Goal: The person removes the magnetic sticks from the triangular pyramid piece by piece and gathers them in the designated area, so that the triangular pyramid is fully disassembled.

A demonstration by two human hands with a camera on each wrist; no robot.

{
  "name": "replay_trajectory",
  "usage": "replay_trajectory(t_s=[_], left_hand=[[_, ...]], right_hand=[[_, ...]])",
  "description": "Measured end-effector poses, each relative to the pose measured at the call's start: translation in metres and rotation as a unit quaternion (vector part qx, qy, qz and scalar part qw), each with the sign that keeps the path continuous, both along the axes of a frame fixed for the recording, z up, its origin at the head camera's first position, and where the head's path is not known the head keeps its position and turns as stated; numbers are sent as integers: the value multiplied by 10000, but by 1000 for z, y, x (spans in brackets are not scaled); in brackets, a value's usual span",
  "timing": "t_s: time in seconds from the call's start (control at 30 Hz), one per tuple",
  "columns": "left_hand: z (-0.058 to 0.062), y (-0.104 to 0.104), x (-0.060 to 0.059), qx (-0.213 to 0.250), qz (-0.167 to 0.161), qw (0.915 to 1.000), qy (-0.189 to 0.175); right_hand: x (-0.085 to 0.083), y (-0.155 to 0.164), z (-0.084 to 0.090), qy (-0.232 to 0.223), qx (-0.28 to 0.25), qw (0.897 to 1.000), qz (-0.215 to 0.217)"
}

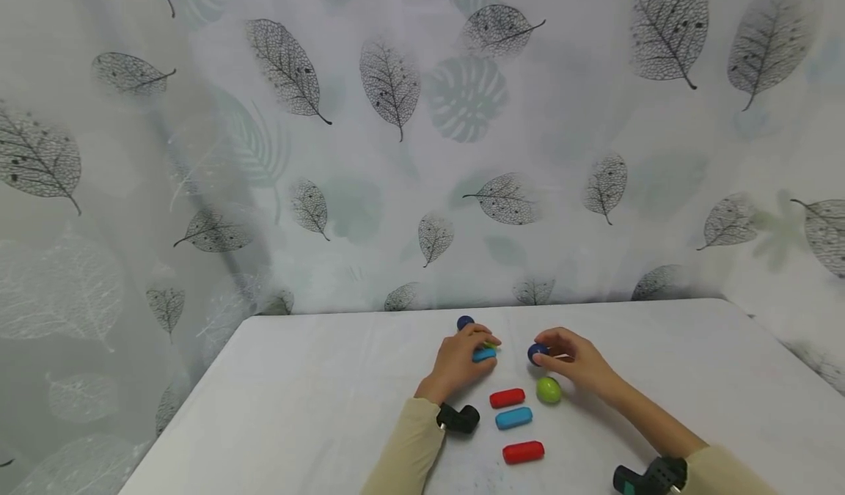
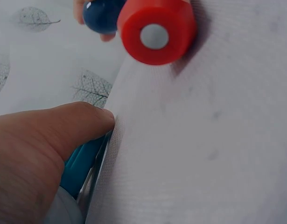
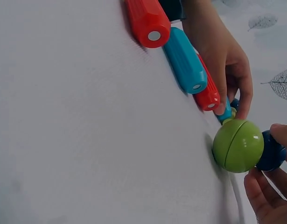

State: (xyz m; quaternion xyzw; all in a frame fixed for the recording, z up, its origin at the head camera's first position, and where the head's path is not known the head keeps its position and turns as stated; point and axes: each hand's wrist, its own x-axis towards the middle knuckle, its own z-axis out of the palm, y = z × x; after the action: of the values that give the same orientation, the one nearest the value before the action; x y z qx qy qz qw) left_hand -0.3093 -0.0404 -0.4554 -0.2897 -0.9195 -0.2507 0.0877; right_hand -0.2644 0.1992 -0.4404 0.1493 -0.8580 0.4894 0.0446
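Observation:
My left hand (image 1: 457, 357) grips a light blue rod (image 1: 485, 354) at the far part of the table. A sliver of a green ball (image 1: 490, 345) shows beside that rod, and a dark blue ball (image 1: 465, 322) lies just beyond the fingers. In the left wrist view the thumb (image 2: 73, 123) covers part of the light blue rod (image 2: 82, 158). Off to the right, my right hand (image 1: 578, 361) pinches another dark blue ball (image 1: 536, 353) between thumb and fingers. A larger-looking green ball (image 3: 238, 145) overlaps that ball in the right wrist view.
Between the forearms lie a red rod (image 1: 507, 398), a light blue rod (image 1: 513, 418) and a nearer red rod (image 1: 524, 452), roughly parallel. Pale discs mark the rod ends. The white table (image 1: 277, 407) meets a leaf-patterned curtain (image 1: 370, 246) at its back edge.

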Motion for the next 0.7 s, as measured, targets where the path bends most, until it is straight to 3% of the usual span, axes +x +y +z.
replay_trajectory(t_s=[0.37, 0.7], left_hand=[[0, -2, 1, 62, -27, 10000, -56], [3, -1, 4, 228, -5, 9997, -113]], right_hand=[[30, 12, 0, 724, -625, 9954, -38], [51, 22, -3, 718, -791, 9932, 454]])
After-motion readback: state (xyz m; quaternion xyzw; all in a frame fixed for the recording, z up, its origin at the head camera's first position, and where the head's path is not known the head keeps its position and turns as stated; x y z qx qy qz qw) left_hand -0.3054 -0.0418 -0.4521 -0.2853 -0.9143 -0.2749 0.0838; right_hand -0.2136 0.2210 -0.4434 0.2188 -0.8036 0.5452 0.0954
